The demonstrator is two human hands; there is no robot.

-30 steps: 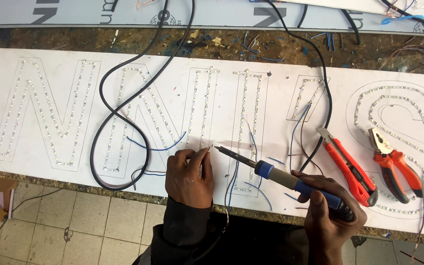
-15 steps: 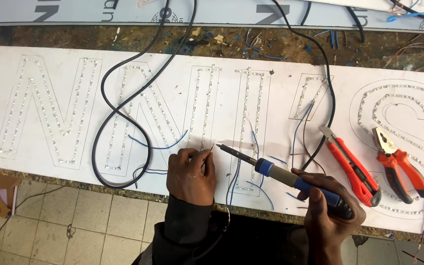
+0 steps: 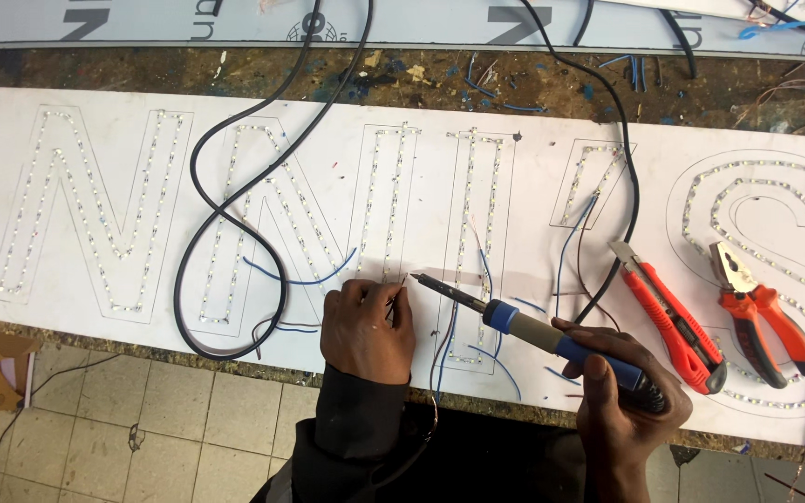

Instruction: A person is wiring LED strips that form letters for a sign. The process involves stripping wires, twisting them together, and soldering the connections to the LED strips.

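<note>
Barely anything shifts: left hand point(image 3: 366, 333) still pinches a thin wire on the white sign panel point(image 3: 95, 121), right hand point(image 3: 628, 402) grips the soldering iron point(image 3: 533, 330) beside it.

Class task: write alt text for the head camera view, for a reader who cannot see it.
A right hand holds a blue-handled soldering iron with its tip close to thin wire pinched by the left hand, over a white sign panel of letter outlines studded with small lights. A red utility knife and pliers lie to the right.
</note>
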